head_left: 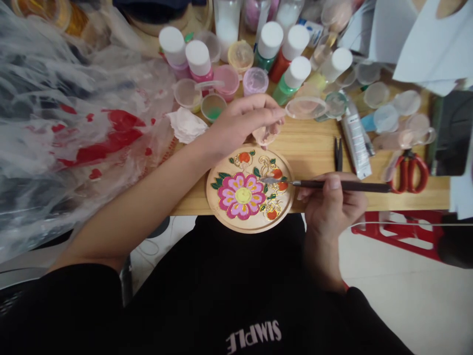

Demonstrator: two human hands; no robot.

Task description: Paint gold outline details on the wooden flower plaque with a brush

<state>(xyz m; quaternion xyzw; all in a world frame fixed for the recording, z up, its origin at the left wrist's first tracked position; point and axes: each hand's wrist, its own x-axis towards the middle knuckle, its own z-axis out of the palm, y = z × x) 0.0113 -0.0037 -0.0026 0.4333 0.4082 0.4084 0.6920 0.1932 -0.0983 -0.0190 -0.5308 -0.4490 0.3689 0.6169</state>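
A round wooden disc (221, 207) painted with a pink flower, green leaves and orange fruits lies at the table's near edge. My right hand (332, 204) is closed on a thin dark tool (343, 185) whose metal tip rests on the disc near an orange fruit. Just above the disc, my left hand (240, 123) is curled, pinching a small clear cup (266, 134) with its fingertips. A clear plastic lid (306, 107) lies just right of those fingers.
Paint bottles with white caps (291, 74) and several small paint cups (225, 79) crowd the back of the wooden table (318, 148). Red scissors (410, 172), a glue tube (355, 140) and tweezers (338, 154) lie right. A crumpled plastic bag (74, 128) fills the left.
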